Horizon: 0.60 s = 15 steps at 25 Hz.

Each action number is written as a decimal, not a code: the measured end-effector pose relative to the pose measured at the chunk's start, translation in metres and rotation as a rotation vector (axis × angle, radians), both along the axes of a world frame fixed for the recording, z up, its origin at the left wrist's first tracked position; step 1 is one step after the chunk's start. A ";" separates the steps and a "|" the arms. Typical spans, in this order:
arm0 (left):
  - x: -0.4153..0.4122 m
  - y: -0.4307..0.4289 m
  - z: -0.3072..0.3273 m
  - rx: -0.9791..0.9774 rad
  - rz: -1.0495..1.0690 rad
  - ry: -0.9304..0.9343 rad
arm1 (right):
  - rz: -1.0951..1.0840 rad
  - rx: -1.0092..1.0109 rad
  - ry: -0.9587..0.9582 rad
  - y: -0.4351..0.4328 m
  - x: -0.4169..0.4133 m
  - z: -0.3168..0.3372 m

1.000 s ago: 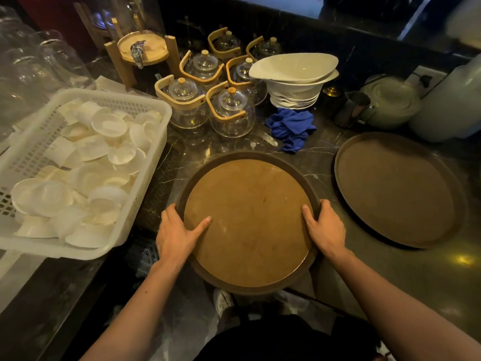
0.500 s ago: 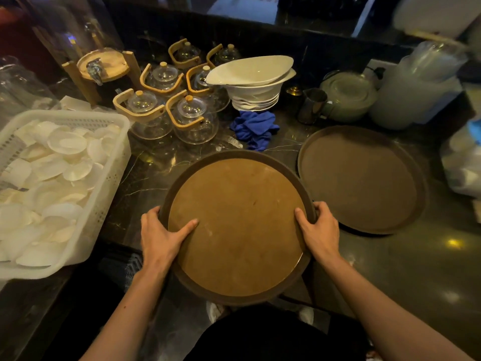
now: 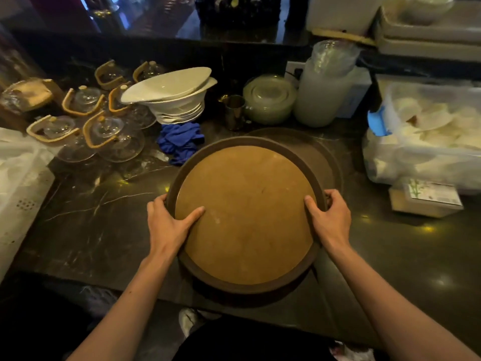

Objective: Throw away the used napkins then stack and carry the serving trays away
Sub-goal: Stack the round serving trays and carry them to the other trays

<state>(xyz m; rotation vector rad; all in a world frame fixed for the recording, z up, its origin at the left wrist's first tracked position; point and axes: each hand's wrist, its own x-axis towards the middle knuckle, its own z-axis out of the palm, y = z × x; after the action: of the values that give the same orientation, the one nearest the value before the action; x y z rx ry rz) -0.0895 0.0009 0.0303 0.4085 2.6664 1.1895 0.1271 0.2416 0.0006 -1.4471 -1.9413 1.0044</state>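
Two hands, left and right, had fingers clamped on the tan tray, held over the dark tray near the tabletop's front edge; stacking was under way, and lowering it squarely seemed next.

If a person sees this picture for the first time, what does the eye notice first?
First, the round brown tray at the centre, gripped by the left hand and right hand over a second tray. Then the stacked white bowls and blue cloth behind it.
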 end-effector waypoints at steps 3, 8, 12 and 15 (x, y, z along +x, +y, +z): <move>0.012 0.037 -0.001 0.000 -0.039 -0.021 | -0.068 -0.030 0.017 0.023 0.024 0.000; 0.006 0.079 -0.005 0.024 -0.122 -0.044 | -0.215 -0.126 0.109 0.046 0.036 -0.009; -0.011 0.102 -0.013 0.046 -0.170 -0.068 | -0.306 -0.159 0.133 0.061 0.026 -0.010; -0.026 0.122 -0.020 0.031 -0.196 -0.066 | -0.333 -0.156 0.141 0.075 0.018 -0.011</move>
<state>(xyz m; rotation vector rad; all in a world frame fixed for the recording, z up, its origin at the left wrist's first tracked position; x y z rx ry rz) -0.1160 0.1231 0.0107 0.6091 2.4880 1.1649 0.1446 0.3166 -0.0104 -1.6686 -1.4879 1.0853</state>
